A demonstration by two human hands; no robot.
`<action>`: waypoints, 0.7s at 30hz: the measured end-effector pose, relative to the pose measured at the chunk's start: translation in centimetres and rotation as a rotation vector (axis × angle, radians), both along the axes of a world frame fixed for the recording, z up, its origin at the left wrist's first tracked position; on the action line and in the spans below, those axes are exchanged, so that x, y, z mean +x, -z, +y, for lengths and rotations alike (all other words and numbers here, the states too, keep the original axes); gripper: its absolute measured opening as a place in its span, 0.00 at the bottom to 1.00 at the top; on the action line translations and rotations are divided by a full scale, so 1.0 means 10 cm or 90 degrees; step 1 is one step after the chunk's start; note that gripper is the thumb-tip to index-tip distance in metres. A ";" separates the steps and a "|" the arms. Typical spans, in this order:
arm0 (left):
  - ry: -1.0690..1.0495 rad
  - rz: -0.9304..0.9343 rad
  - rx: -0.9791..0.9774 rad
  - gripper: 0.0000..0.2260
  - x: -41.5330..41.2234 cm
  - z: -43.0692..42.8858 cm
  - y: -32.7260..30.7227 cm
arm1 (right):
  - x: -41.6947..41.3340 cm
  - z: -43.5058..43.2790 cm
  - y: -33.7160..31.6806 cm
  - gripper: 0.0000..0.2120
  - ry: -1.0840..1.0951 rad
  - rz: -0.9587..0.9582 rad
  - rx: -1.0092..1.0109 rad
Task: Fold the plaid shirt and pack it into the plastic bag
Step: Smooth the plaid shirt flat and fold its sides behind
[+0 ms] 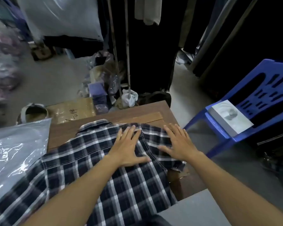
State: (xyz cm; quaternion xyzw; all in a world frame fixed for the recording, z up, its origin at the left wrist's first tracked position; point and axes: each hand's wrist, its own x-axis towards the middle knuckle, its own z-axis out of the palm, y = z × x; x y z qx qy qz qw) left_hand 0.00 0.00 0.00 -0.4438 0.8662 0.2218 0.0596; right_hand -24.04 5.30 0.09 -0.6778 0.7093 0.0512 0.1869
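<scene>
The dark blue and white plaid shirt lies spread on a small brown wooden table, collar toward the far edge. My left hand rests flat on the shirt near its upper middle, fingers apart. My right hand lies flat on the shirt's right shoulder and sleeve, fingers spread too. Neither hand grips the cloth. A clear plastic bag lies at the left, its edge touching the shirt.
A blue plastic chair with a white box on its seat stands to the right. Beyond the table are a cardboard box, a shoe, bags and hanging dark clothes on a metal rack.
</scene>
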 end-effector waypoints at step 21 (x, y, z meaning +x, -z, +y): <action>-0.014 -0.023 0.091 0.76 -0.36 0.06 0.31 | -0.05 -0.13 -0.67 0.10 0.114 -0.224 0.032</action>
